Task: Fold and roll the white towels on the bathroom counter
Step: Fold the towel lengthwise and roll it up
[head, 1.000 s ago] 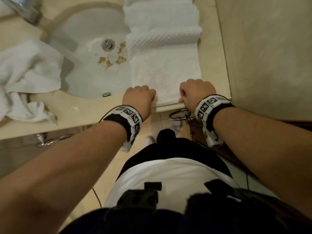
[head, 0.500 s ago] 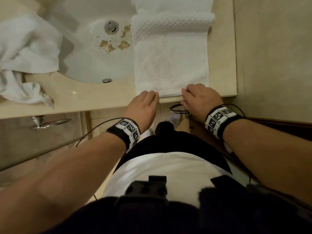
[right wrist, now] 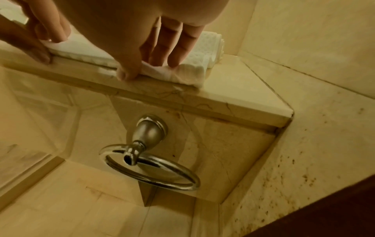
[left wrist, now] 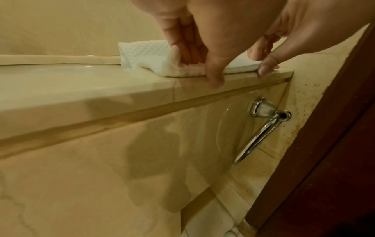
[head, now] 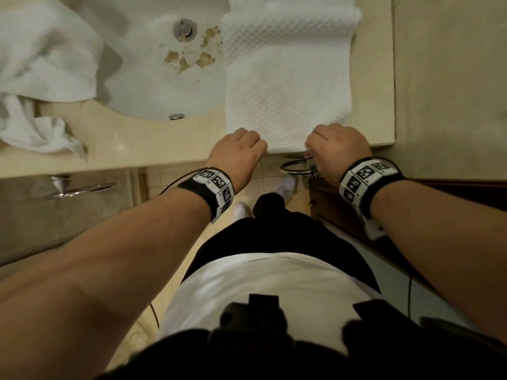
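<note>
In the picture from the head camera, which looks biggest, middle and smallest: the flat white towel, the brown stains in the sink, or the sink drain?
1. Flat white towel, by far the largest.
2. Patch of brown stains, spread out but far smaller.
3. Sink drain, smallest; a small metal circle.

No words, brands or numbers could be read anywhere. The only markings were black-and-white square code patterns on the left wristband, at about 7 o'clock from the towel, and on the right wristband, at about 5 o'clock from it. They were patterns, not text, and too small to decode.
</note>
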Action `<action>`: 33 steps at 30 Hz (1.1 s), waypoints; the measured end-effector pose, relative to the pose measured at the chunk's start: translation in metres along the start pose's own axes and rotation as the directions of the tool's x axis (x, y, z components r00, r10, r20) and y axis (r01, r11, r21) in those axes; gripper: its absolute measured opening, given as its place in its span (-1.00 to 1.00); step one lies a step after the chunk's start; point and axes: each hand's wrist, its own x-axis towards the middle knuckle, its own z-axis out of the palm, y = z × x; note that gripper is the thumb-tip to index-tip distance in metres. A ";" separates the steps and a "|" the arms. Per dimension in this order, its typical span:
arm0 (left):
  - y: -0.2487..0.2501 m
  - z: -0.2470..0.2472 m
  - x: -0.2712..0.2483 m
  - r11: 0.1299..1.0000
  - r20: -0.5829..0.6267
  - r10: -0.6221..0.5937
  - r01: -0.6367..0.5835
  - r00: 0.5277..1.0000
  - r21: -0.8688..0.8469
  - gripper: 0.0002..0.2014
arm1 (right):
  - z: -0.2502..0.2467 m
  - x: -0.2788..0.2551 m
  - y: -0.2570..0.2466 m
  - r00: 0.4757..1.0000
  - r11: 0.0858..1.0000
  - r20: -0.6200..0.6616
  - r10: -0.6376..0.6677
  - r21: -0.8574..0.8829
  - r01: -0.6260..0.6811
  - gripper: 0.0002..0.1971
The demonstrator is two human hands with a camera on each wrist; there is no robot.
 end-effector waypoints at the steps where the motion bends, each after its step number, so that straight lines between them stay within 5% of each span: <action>1: -0.001 -0.003 0.002 1.000 0.019 -0.006 0.006 1.000 -0.008 -0.73 | -0.003 0.002 0.001 1.000 0.999 -0.003 0.026 0.045 -0.025 -0.87; 7: -0.005 -0.033 0.024 0.947 0.169 -0.242 0.270 0.956 -0.174 -0.85 | -0.016 0.011 0.005 0.979 0.971 0.069 0.191 0.135 -0.199 -0.80; 13: -0.018 -0.047 0.044 0.896 0.320 -0.289 0.373 0.902 -0.240 -0.85 | -0.018 0.017 0.004 0.960 0.971 0.151 0.237 -0.014 -0.238 -0.95; 16: -0.022 -0.050 0.059 0.863 0.378 -0.318 0.431 0.869 -0.264 -0.89 | -0.030 0.025 0.007 0.949 0.966 0.178 0.260 -0.038 -0.258 -0.81; 22: -0.014 -0.060 0.067 0.881 0.327 -0.403 0.459 0.855 -0.115 -0.89 | -0.038 0.043 0.019 0.947 0.958 0.151 0.284 -0.003 -0.287 -0.90; 26: -0.009 -0.052 0.051 0.916 0.173 -0.392 0.400 0.904 -0.012 -0.93 | -0.037 0.039 0.023 0.955 0.957 0.117 0.273 0.069 -0.282 -0.84; 33: -0.013 -0.031 0.026 0.930 0.110 -0.332 0.345 0.937 -0.126 -0.91 | -0.013 0.008 0.017 0.993 0.986 -0.050 0.106 0.136 -0.098 -0.83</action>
